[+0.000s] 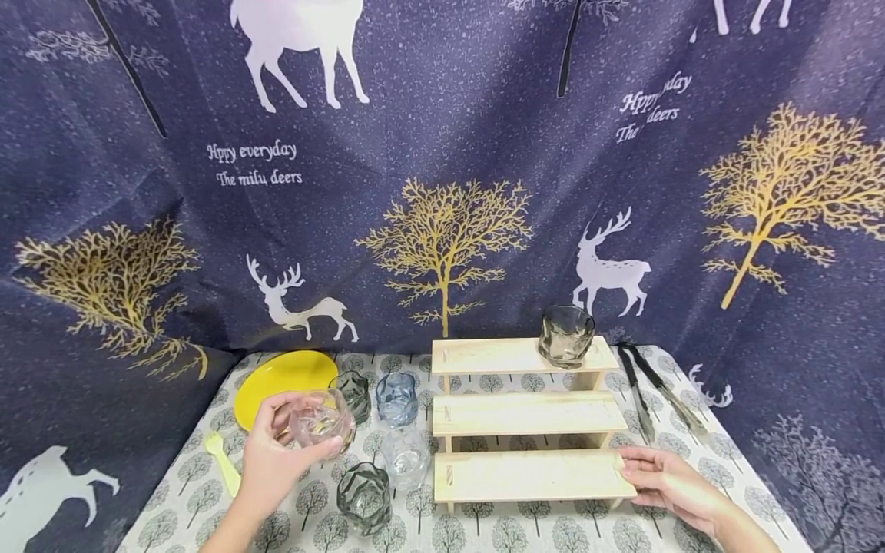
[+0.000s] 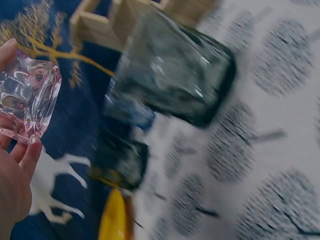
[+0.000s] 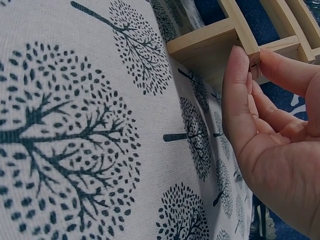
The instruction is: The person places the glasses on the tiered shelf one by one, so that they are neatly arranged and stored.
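Note:
A pink-tinted clear glass (image 1: 321, 422) is held up in my left hand (image 1: 273, 457), its fingers and thumb round the sides. In the left wrist view this pink glass (image 2: 30, 97) shows at the left edge. My right hand (image 1: 671, 485) pinches the right end of the lowest board of a three-tier wooden shelf (image 1: 528, 475); thumb and fingers grip the board's corner in the right wrist view. Near the left hand stand a dark grey-green glass (image 1: 364, 501), a clear glass (image 1: 406, 461), a blue glass (image 1: 397, 399) and another dark glass (image 1: 357, 393).
On the shelf's top board, toward its right end, sits a smoky glass (image 1: 567, 338). Black-handled tongs (image 1: 653, 392) lie right of the shelf. At the left are a yellow plate (image 1: 266, 378) and a pale yellow fork (image 1: 223, 462). A patterned curtain (image 1: 442, 153) hangs behind.

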`<act>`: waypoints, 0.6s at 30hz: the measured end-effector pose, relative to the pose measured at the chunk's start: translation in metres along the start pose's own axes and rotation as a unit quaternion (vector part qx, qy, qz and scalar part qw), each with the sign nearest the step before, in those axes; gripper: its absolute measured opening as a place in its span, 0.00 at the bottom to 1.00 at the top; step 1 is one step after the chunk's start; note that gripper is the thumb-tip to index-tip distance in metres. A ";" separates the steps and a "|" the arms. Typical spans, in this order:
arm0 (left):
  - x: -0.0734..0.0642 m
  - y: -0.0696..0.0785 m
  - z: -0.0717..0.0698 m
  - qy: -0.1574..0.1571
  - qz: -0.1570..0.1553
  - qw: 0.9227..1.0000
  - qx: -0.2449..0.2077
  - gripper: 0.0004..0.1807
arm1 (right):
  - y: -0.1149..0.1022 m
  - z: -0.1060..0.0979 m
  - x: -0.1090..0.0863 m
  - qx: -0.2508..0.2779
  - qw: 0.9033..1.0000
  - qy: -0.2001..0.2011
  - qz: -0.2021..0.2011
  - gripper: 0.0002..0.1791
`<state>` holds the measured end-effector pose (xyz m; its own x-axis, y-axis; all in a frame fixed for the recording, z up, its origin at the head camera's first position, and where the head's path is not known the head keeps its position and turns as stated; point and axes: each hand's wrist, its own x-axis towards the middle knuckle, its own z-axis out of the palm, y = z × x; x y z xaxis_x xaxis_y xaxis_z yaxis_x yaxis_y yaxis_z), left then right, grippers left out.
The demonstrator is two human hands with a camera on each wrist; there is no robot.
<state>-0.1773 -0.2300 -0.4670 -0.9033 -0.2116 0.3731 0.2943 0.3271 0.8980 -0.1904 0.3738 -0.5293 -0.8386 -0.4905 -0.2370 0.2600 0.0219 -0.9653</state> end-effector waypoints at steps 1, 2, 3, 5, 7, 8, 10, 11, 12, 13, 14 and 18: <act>0.002 0.006 0.002 -0.001 0.007 1.000 -0.008 0.45 | 0.000 0.000 0.000 0.000 1.000 0.000 0.002 0.22; 0.003 0.012 0.004 -0.004 0.015 1.000 -0.017 0.45 | 0.000 0.000 0.000 0.000 1.000 0.000 0.002 0.22; 0.005 0.017 0.007 -0.008 0.025 0.999 -0.024 0.46 | 0.000 0.001 0.000 0.000 1.000 -0.001 0.002 0.22; 0.010 0.028 0.013 -0.019 0.041 0.998 -0.044 0.46 | 0.000 0.001 -0.001 -0.001 1.000 -0.002 0.001 0.22; 0.014 0.038 0.020 -0.030 0.050 0.997 -0.052 0.47 | -0.001 0.001 -0.001 -0.003 1.000 -0.001 0.001 0.22; 0.017 0.042 0.023 -0.035 0.053 0.996 -0.055 0.47 | -0.001 0.001 -0.001 -0.004 1.000 -0.001 0.001 0.22; 0.023 0.051 0.031 -0.046 0.054 0.996 -0.061 0.47 | -0.001 0.001 0.000 -0.007 1.000 0.000 0.001 0.22; 0.026 0.055 0.035 -0.050 0.054 0.996 -0.059 0.47 | -0.001 0.001 0.000 -0.009 1.000 0.003 0.004 0.23; 0.029 0.058 0.039 -0.056 0.054 0.995 -0.056 0.46 | -0.001 0.001 0.000 -0.010 1.000 0.003 0.001 0.23; 0.033 0.061 0.044 -0.060 0.055 0.995 -0.056 0.46 | -0.001 0.001 0.000 -0.011 1.000 0.002 -0.001 0.23; 0.036 0.065 0.049 -0.066 0.058 0.995 -0.056 0.46 | -0.001 0.001 0.000 -0.011 1.000 0.002 -0.004 0.23; 0.049 0.075 0.071 -0.086 0.068 0.991 -0.073 0.45 | 0.000 0.001 0.000 -0.007 1.000 -0.002 -0.011 0.24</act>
<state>-0.2220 -0.1506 -0.3977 -0.8882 -0.0105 0.4593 0.4480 0.2022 0.8709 -0.1900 0.3733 -0.5291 -0.8420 -0.4947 -0.2152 0.2348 0.0230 -0.9718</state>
